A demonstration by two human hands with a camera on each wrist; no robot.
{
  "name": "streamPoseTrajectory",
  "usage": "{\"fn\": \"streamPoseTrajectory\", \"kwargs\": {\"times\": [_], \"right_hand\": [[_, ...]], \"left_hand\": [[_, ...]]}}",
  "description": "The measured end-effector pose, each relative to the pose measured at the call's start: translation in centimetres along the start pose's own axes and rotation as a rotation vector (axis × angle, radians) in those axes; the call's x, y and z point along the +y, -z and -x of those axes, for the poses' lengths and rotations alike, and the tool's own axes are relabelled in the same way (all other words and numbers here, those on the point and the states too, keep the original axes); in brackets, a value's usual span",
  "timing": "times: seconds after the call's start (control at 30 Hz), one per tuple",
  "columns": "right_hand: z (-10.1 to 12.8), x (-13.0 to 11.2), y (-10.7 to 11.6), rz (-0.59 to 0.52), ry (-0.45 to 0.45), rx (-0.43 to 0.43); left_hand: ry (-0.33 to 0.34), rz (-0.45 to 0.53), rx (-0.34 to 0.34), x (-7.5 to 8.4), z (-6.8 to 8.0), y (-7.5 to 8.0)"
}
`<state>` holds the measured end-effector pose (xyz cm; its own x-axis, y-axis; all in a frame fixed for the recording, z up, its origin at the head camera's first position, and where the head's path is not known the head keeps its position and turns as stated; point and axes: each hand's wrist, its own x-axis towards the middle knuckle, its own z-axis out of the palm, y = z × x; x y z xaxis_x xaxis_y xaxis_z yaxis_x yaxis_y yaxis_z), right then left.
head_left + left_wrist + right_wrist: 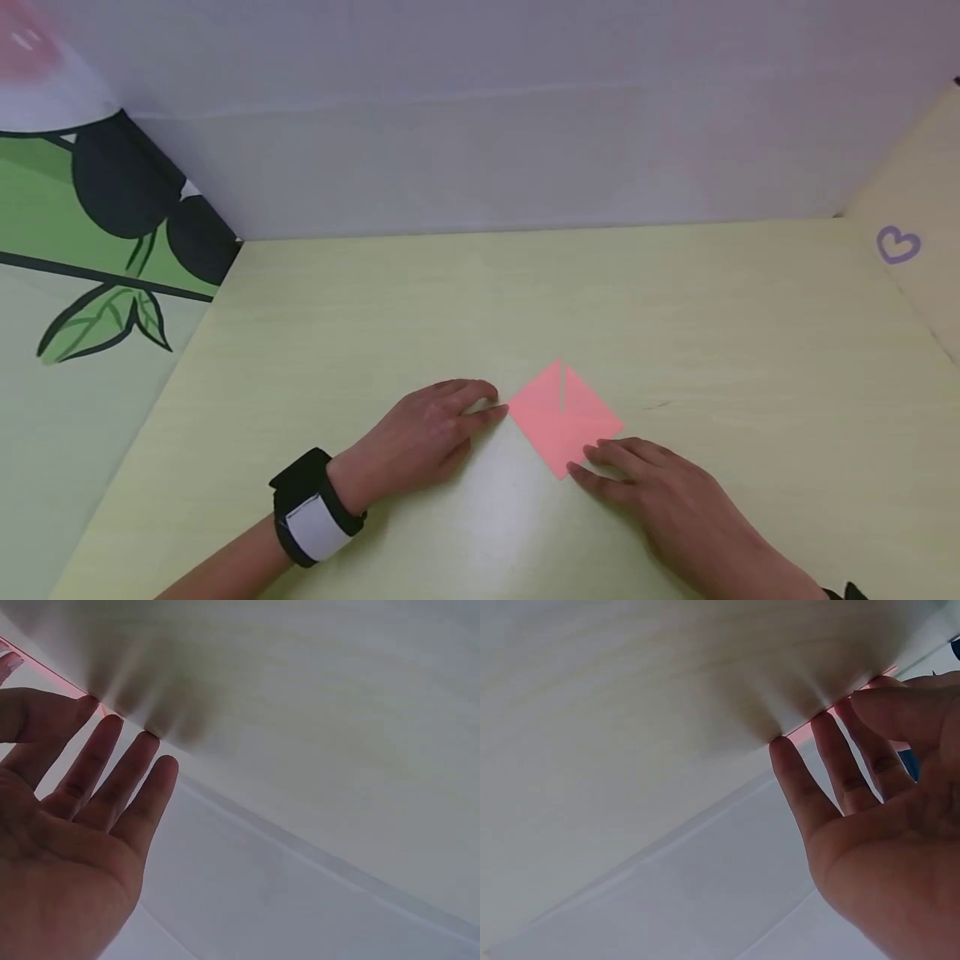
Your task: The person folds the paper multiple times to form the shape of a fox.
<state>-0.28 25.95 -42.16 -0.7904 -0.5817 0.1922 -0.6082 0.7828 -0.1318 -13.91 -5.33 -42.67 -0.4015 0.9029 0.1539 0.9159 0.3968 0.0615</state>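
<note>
A pink sheet of folded paper [551, 433] lies flat on the table in the head view, one corner pointing away from me. From that far corner a narrow gap runs down to about its middle. My left hand [427, 433] rests on the table, a fingertip at the paper's left corner. Along the lower right edge, my right hand [667, 496] touches the paper with extended fingertips. The left wrist view shows my left hand [75, 855] with fingers fairly straight. In the right wrist view, fingertips of my right hand [885, 847] meet the paper's thin pink edge [801, 735].
The pale wooden table [375, 308] ends at a light grey wall panel [480, 167] behind. A printed panel with leaves [97, 321] stands at the left, and a beige panel with a purple heart [898, 245] at the right. A black and white band [318, 525] wraps my left wrist.
</note>
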Motion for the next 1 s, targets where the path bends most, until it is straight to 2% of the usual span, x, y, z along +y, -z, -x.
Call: {"fn": "streamPoseTrajectory", "kwargs": {"times": [0.17, 0.47, 0.8, 1.0], "right_hand": [[-0.22, 0.07, -0.18, -0.016, -0.007, 0.015], [-0.57, -0.08, 0.12, -0.026, -0.032, 0.015], [-0.71, 0.12, 0.12, -0.048, 0.025, 0.086], [-0.79, 0.09, 0.0, -0.073, 0.04, 0.091]], "left_hand": [[0.018, -0.004, -0.01, 0.33, -0.03, -0.03], [0.009, 0.014, 0.038, 0.39, -0.25, -0.06], [0.005, -0.017, 0.048, 0.65, -0.23, 0.09], [-0.003, -0.036, 0.047, 0.88, -0.21, 0.25]]}}
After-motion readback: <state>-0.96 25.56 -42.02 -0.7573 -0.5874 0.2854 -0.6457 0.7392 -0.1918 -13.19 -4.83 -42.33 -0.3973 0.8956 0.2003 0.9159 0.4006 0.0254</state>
